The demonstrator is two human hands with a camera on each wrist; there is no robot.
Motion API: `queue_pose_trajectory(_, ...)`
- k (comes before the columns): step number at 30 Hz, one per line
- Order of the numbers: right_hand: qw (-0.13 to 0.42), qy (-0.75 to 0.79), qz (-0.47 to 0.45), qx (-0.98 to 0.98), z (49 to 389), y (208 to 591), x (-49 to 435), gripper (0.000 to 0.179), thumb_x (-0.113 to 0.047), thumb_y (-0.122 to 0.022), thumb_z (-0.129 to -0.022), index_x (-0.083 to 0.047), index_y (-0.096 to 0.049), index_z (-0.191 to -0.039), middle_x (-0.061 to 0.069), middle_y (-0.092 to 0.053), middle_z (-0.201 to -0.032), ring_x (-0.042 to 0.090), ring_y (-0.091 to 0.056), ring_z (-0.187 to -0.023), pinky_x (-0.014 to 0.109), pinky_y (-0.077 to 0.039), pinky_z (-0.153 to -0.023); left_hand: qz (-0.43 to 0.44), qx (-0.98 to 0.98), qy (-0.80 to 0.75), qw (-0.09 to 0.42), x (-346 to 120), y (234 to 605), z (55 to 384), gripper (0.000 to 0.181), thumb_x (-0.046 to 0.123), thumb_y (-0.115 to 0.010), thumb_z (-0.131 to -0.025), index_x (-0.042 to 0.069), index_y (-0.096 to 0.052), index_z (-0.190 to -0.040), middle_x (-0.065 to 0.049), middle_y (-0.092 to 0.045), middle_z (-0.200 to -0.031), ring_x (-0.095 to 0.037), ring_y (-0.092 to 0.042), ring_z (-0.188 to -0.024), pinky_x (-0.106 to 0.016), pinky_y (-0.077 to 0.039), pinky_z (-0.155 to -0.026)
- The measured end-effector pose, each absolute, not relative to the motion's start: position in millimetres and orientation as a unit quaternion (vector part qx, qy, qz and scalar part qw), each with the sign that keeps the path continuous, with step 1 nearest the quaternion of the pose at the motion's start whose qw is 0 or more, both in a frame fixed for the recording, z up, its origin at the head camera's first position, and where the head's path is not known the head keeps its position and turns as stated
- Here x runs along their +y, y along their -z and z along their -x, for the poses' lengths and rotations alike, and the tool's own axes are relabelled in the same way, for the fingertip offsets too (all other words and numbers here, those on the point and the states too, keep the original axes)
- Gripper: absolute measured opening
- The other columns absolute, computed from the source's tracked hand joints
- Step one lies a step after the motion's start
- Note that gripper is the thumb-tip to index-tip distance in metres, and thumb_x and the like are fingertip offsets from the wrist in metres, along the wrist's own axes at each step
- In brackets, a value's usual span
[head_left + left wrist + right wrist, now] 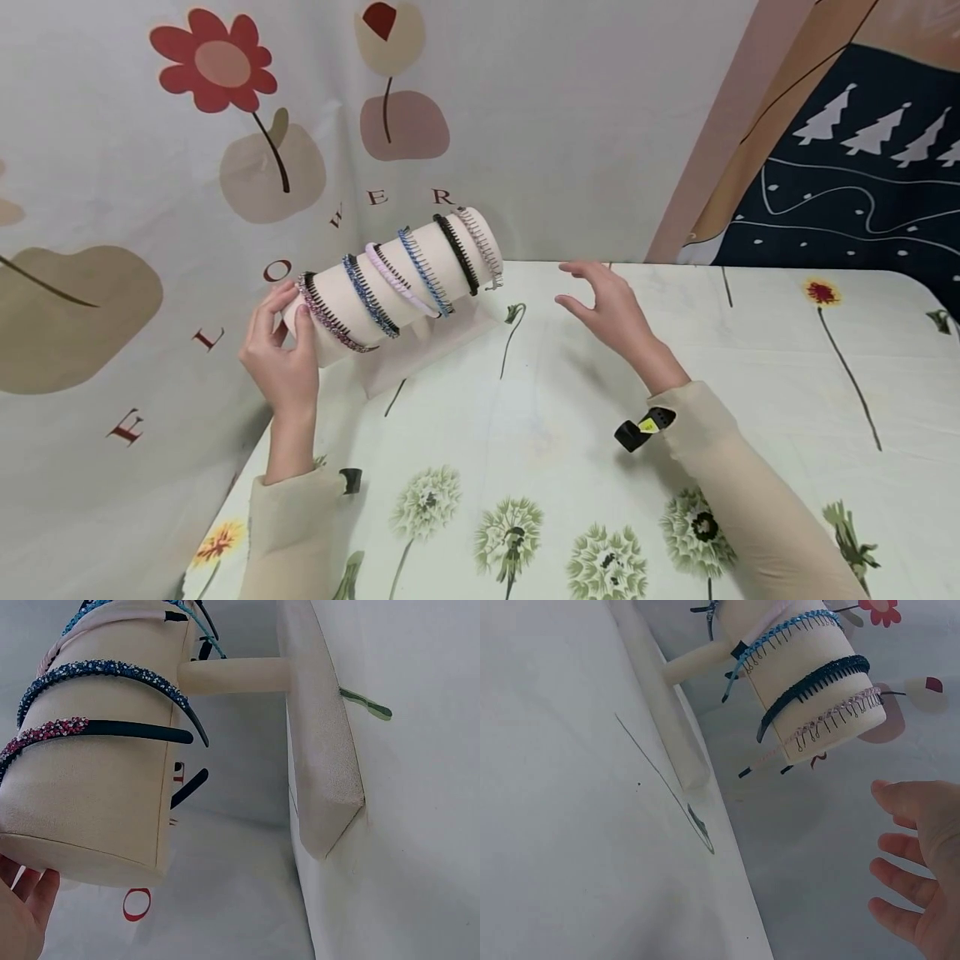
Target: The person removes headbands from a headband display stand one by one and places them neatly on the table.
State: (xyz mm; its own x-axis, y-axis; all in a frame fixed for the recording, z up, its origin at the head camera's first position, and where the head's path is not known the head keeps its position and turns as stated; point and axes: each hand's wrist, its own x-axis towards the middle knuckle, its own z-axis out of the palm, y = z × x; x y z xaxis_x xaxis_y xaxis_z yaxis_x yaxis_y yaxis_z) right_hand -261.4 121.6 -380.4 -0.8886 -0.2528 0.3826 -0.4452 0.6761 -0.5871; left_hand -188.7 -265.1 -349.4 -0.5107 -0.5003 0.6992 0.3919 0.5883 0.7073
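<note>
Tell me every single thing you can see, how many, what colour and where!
headbands: six; pink-and-black, two blue, lilac, black, pale pink; on the stand's roll
stand: one, cream, on the tablecloth
tablecloth: one, white with printed flowers, under the stand
wall sheet: one, whitish with flowers and letters, behind
tree cloth: one, dark blue with white trees, upper right
wrist gadgets: two, black, by the cuffs
sleeves: two, beige, on the arms
left hand: one, bare, gripping the roll's left end
right hand: one, bare, beside the stand, touching nothing

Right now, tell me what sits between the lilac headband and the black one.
A bright blue headband on the display roll, in the head view.
</note>
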Motion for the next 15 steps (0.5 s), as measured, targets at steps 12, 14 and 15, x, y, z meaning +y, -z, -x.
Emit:
queue_pose_trajectory(12, 0.138, -0.371, -0.199, -0.896, 264.5, 381.9, 110.3, 0.045, -0.024, -0.069, -0.093, -0.008, -0.059, -0.134, 0.012, -0.061, -0.136, 0.030, -0.057, -0.126, 0.049, -0.047, -0.107, -0.031, -0.741, 0.449, 0.497, -254.2, 338.7, 179.5, 0.021, 0.000, -0.063, -0.091, -0.008, -0.071, -0.109, -0.015, -0.072, -0.121, -0.017, -0.065, -0.120, -0.019, -0.054, -0.096)
queue_pose_trajectory(14, 0.136, -0.377, -0.198, -0.895, 264.8, 382.6, 108.3, 0.045, -0.024, -0.070, -0.093, -0.008, -0.059, -0.134, 0.012, -0.062, -0.135, 0.030, -0.058, -0.126, 0.049, -0.048, -0.106, -0.032, -0.741, 0.450, 0.498, -253.4, 338.1, 179.2, 0.022, -0.001, -0.063, -0.090, -0.008, -0.071, -0.109, -0.015, -0.071, -0.121, -0.018, -0.065, -0.120, -0.020, -0.054, -0.096)
queue_pose_trajectory(15, 0.136, -0.380, -0.198, -0.893, 264.9, 382.8, 107.3, 0.045, -0.023, -0.070, -0.093, -0.007, -0.059, -0.134, 0.012, -0.062, -0.135, 0.030, -0.058, -0.126, 0.049, -0.048, -0.106, -0.033, -0.741, 0.450, 0.497, -252.7, 337.5, 178.8, 0.022, -0.001, -0.063, -0.090, -0.008, -0.070, -0.109, -0.015, -0.072, -0.121, -0.018, -0.065, -0.120, -0.020, -0.054, -0.096)
